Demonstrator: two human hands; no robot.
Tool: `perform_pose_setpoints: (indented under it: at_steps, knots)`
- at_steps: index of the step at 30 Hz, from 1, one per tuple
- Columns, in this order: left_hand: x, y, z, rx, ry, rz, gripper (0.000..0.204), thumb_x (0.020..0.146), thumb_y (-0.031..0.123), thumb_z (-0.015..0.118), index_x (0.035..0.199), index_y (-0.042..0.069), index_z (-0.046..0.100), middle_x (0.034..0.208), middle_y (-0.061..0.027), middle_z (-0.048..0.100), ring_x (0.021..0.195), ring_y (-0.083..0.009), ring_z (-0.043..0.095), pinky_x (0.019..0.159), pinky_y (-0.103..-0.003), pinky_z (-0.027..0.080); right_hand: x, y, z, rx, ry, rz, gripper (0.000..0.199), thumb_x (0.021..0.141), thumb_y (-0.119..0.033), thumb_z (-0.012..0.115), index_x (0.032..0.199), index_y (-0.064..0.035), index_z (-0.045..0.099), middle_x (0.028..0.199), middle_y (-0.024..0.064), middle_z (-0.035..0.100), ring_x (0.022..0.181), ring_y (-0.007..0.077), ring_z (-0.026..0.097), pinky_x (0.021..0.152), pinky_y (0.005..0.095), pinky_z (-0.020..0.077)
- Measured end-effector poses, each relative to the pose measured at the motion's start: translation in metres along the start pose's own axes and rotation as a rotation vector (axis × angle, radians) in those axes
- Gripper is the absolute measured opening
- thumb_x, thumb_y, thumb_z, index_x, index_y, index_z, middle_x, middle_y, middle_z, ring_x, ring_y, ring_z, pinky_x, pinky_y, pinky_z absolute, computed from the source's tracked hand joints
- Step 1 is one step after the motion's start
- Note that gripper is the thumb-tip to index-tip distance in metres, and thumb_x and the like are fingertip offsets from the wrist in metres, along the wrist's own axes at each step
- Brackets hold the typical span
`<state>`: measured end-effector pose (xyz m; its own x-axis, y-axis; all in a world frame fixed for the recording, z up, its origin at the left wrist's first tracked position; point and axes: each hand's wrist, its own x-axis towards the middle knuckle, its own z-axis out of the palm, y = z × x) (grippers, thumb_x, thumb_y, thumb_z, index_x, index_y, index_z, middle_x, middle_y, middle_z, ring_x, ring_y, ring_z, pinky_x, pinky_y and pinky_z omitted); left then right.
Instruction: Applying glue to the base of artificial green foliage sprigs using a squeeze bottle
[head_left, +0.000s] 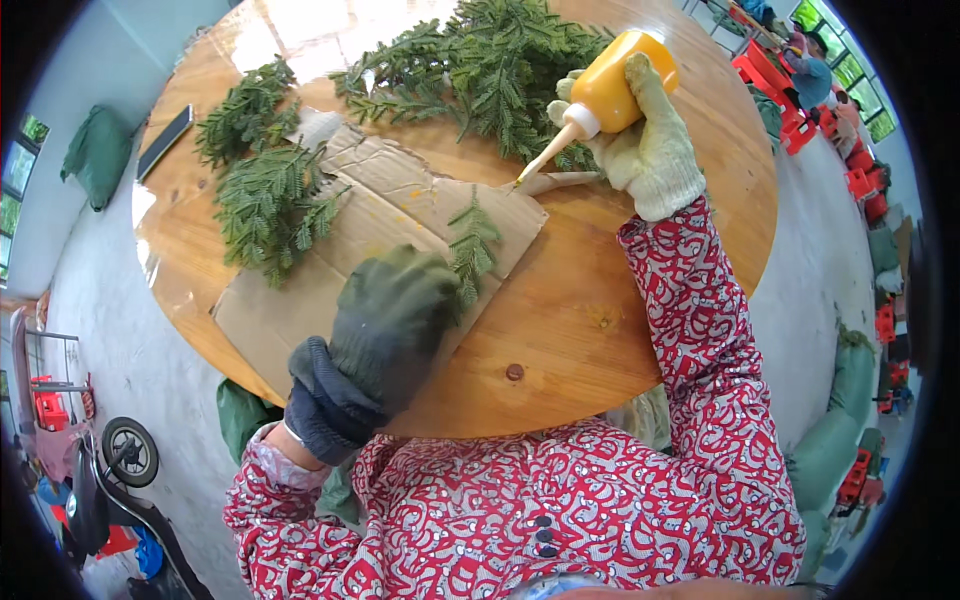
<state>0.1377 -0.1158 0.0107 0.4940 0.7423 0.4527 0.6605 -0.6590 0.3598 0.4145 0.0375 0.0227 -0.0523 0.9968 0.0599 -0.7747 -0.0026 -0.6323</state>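
My left hand (395,320), in a dark green glove and slightly blurred, is closed over the cardboard. A small artificial fir sprig (475,238) sticks up from its fingers. My right hand (640,140), in a cream knitted glove, grips a yellow squeeze bottle (610,85). The bottle is tilted, its long pale nozzle pointing down and left, with a yellow bead at the tip above the sprig's far end. Below both hands lies a torn, creased piece of cardboard (290,320) marked with small yellow-orange spots.
Fir sprigs (265,205) lie on the cardboard's left side, and a larger heap (500,70) sits at the far side of the round wooden table (570,350). A dark flat device (165,142) rests near the left edge. Green sacks (100,155) and other people (808,75) are beyond.
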Motion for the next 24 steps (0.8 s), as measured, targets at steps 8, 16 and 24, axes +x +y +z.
perform_pose_setpoints:
  at_steps: [8,16,24]
  knots:
    - [0.006,-0.008,-0.005,0.132,-0.138,0.001,0.018,0.077,0.005,0.065,0.095,0.004,0.065,0.096,-0.014,0.066,0.098,-0.0338,0.062,0.086,-0.044,0.048,0.015,-0.005,0.0,0.006,-0.086,-0.137,0.054,0.092,-0.028,0.069,0.13,-0.0009,0.042,0.11,0.0229,0.06,0.1,0.0393,0.064,0.086,0.0586,0.056]
    - [-0.004,-0.035,-0.046,0.323,0.227,0.071,0.008,0.084,0.001,0.065,0.091,0.004,0.065,0.102,-0.0126,0.069,0.103,-0.0327,0.064,0.094,-0.042,0.048,0.018,-0.023,-0.008,0.082,-0.074,-0.213,0.051,0.091,-0.027,0.07,0.128,-0.0032,0.043,0.11,0.0177,0.059,0.098,0.0346,0.065,0.084,0.0567,0.0576]
    - [-0.054,-0.123,-0.1,0.596,0.206,-0.312,0.025,0.087,-0.005,0.059,0.111,-0.001,0.065,0.115,-0.0155,0.066,0.112,-0.0319,0.061,0.099,-0.04,0.047,0.019,-0.026,-0.006,0.157,-0.014,-0.259,0.05,0.09,-0.026,0.073,0.125,-0.0041,0.045,0.112,0.0161,0.059,0.098,0.0331,0.064,0.08,0.0518,0.0595]
